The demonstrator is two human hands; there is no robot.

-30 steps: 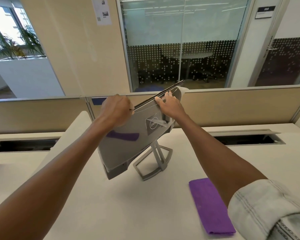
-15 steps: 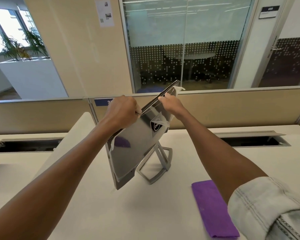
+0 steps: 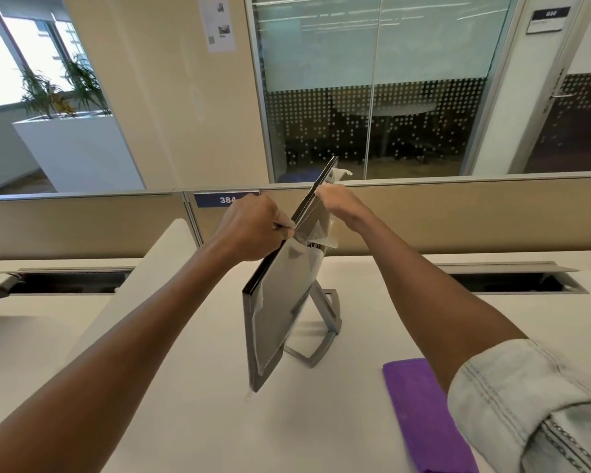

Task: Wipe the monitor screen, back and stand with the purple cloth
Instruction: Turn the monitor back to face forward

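Desk (image 3: pixel 191 387): both hands gripping monitor (image 3: pixel 280 295)

Both the left hand (image 3: pixel 253 227) and right hand (image 3: pixel 335 203) grip the tilted monitor's (image 3: pixel 280 302) top edge, the purple cloth (image 3: pixel 420 411) lying right of the monitor's stand (image 3: pixel 325 332).

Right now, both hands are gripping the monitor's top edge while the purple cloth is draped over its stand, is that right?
Not quite. The head view shows the left hand and right hand gripping the monitor at its top edge, but the purple cloth lies flat on the desk, to the right of the stand.
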